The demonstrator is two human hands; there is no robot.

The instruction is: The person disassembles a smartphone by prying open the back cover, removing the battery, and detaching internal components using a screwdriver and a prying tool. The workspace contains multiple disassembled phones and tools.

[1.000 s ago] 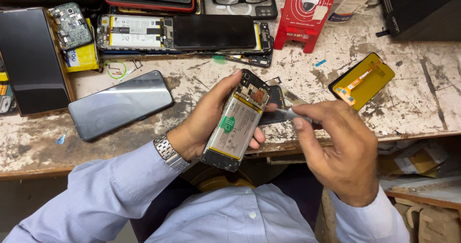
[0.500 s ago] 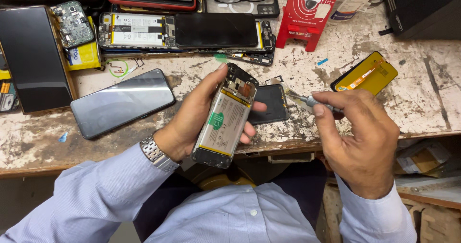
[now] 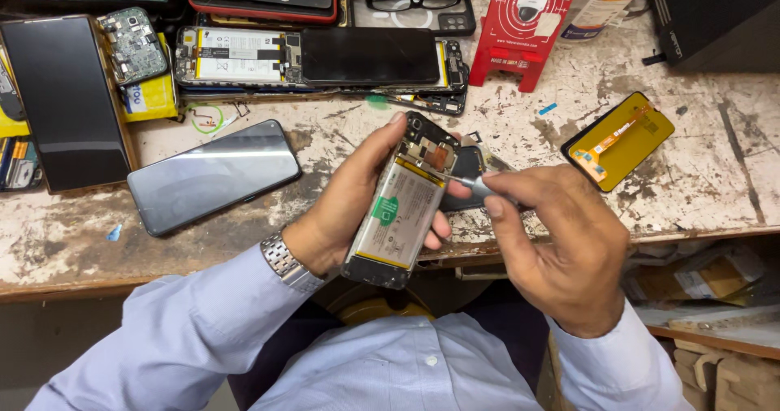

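Dark phone [image 3: 213, 175] lying left, yellow-backed screen [image 3: 619, 140] right; opened phone [image 3: 402, 209] gripped in left hand [image 3: 345, 208], camera end tilted up-right; screwdriver [image 3: 471, 183] pinched in right hand [image 3: 561, 244].

The one camera sits on my head and looks steeply down and forward, close over my left hand [image 3: 345, 208] and right hand [image 3: 561, 248]. My chest fills the near edge; the bench [image 3: 715, 175] runs left to right to the far edge.

Opened phone [image 3: 404, 201]: glossy foil-faced battery, matt black plastic frame. Screwdriver [image 3: 470, 183]: bright metal shaft. Workbench [image 3: 715, 175]: rough wood, paint flaking. Loose screen [image 3: 214, 175]: glossy glass.
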